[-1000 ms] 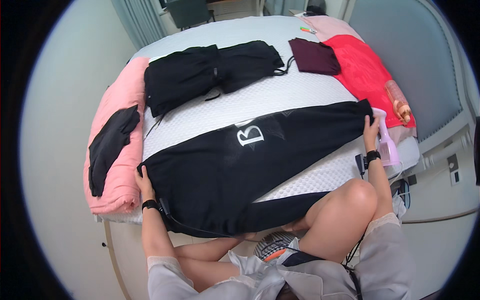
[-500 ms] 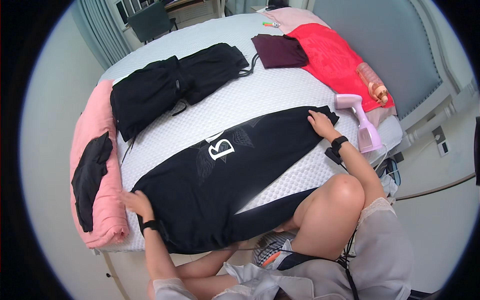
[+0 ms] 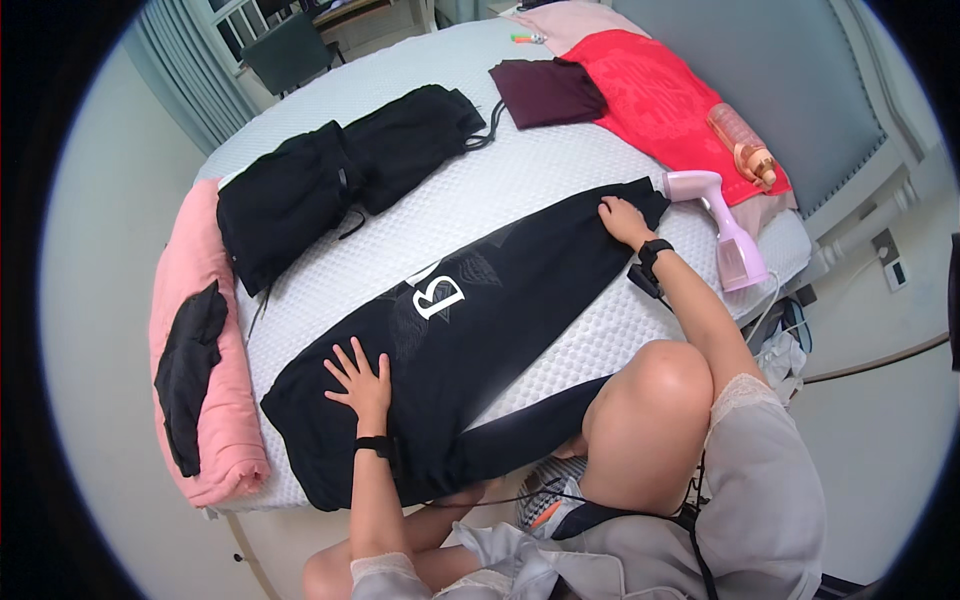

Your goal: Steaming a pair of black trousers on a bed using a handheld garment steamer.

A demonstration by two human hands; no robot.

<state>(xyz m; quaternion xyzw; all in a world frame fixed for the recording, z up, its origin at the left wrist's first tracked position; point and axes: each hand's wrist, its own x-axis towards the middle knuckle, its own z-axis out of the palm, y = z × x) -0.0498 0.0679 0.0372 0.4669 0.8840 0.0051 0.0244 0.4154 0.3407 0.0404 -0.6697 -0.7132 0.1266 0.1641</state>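
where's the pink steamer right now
In the head view the pink steamer lies on the bed's right edge, just beyond the right hand, beside the red towel.

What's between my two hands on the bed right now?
In the head view, only the black garment spans from the left hand to the right hand, both flat on it; a white printed mark sits partway along it.

A person in a loose, pale grey-beige garment with lace-trimmed hems at the short sleeve and shorts leg. A black band circles the wrist of the left hand (image 3: pixel 360 385), at seven o'clock, and a matching black band with a small black unit circles the wrist of the right hand (image 3: pixel 624 219), at two o'clock. Thin black cable trails across the lap.
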